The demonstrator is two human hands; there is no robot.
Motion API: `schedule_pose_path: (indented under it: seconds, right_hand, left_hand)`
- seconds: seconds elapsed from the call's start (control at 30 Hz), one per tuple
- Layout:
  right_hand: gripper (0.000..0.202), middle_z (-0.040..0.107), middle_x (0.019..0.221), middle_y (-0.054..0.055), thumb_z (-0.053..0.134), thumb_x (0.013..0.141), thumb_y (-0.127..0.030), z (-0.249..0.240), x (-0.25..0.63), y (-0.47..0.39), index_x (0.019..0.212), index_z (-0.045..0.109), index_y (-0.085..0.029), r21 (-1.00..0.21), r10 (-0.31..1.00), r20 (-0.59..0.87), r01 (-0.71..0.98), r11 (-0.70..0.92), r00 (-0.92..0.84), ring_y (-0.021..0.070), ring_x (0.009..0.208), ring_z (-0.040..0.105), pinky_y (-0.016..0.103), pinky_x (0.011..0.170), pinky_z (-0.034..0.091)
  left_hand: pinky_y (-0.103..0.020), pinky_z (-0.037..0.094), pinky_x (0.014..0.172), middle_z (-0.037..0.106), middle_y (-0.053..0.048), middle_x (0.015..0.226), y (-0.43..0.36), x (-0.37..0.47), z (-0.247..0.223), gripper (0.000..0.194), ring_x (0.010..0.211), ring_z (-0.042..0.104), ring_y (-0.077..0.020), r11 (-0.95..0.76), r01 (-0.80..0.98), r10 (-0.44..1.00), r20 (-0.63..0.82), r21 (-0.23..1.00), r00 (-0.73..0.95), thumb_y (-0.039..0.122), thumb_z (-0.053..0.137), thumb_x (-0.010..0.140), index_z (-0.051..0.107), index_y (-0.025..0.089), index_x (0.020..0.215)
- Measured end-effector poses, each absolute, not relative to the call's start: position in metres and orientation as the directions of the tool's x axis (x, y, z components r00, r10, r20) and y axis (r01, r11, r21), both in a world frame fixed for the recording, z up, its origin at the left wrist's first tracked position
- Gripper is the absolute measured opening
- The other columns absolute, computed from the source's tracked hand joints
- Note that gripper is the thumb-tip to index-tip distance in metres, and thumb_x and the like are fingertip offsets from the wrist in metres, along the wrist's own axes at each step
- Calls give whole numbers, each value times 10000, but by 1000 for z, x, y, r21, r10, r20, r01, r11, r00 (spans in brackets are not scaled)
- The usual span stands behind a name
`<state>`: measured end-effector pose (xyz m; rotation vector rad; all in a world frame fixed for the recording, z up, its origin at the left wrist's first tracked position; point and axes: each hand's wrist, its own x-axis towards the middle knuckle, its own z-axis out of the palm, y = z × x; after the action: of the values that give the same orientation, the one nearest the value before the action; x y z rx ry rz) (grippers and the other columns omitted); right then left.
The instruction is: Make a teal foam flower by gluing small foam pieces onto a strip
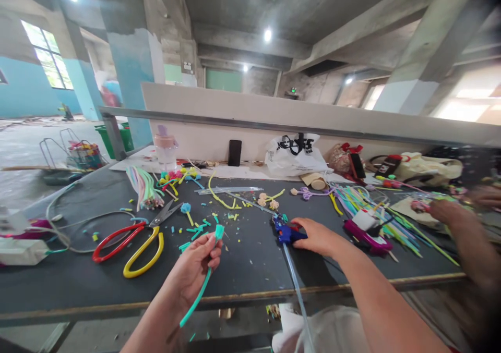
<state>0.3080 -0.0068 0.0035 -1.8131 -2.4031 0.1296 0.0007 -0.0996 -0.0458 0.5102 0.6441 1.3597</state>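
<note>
Left hand [195,269] pinches a teal foam stem [203,285], long axis running up from the table edge, tip toward the blue glue gun [285,232] that the right hand [317,236] grasps on the dark table [78,285], just right.

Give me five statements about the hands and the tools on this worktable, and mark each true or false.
1. The left hand holds a teal tube. True.
2. The right hand rests on a blue glue gun. True.
3. The scissors with red and yellow handles are in the right hand. False: they lie on the table, left of the left hand.
4. A black phone leans upright against the white board at the back. True.
5. The clear bottle has a green lid. False: its lid is pink and purple.
</note>
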Motion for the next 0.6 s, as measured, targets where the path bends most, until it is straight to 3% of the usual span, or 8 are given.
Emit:
schedule_pose_path:
  seconds: [0.1, 0.2, 0.3, 0.4, 0.6]
  right_hand:
    - [369, 590, 1170, 132, 604, 705, -214, 23, 288, -9, 1074, 607, -194, -149, 960, 158, 955, 257, -233, 294, 1082, 517, 393, 862, 385]
    - [247, 649, 1047, 87, 470, 814, -203, 35, 240, -9, 995, 637, -187, -214, 901, 225, 884, 416, -370, 211, 958, 584, 329, 843, 399]
    - [184, 694, 898, 0, 512, 808, -213, 32, 177, -2, 896, 674, -217, -264, 814, 159, 770, 581, -559, 133, 838, 619, 220, 753, 429]
    - [166, 703, 845, -17, 558, 784, -186, 20, 124, 13, 882, 689, -213, -289, 734, 96, 687, 667, -672, 109, 798, 622, 188, 712, 422]
    - [179, 684, 764, -10, 695, 685, -238, -2, 71, 41, 860, 692, -201, -252, 687, -33, 671, 697, -726, 120, 693, 593, 192, 578, 388]
  left_hand:
    - [-129, 282, 404, 545, -36, 687, -101, 1, -44, 168, 499, 390, -31, 161, -705, 987, -108, 691, 120, 219, 733, 674, 636, 92, 726]
    - [-142, 253, 397, 546, -40, 655, -103, 2, -42, 179, 482, 382, -33, 193, -685, 980, -98, 702, 175, 224, 742, 661, 642, 84, 709]
    - [-158, 228, 396, 545, -43, 642, -106, 1, -42, 177, 472, 373, -38, 239, -669, 963, -81, 704, 259, 214, 744, 652, 642, 79, 702]
    - [-166, 210, 402, 538, -38, 640, -106, 0, -43, 177, 472, 359, -39, 263, -664, 949, -63, 700, 310, 230, 733, 667, 635, 87, 698]
    - [-170, 187, 399, 521, -28, 639, -105, -2, -42, 197, 472, 343, -36, 264, -669, 949, -62, 694, 310, 240, 748, 646, 625, 90, 683]
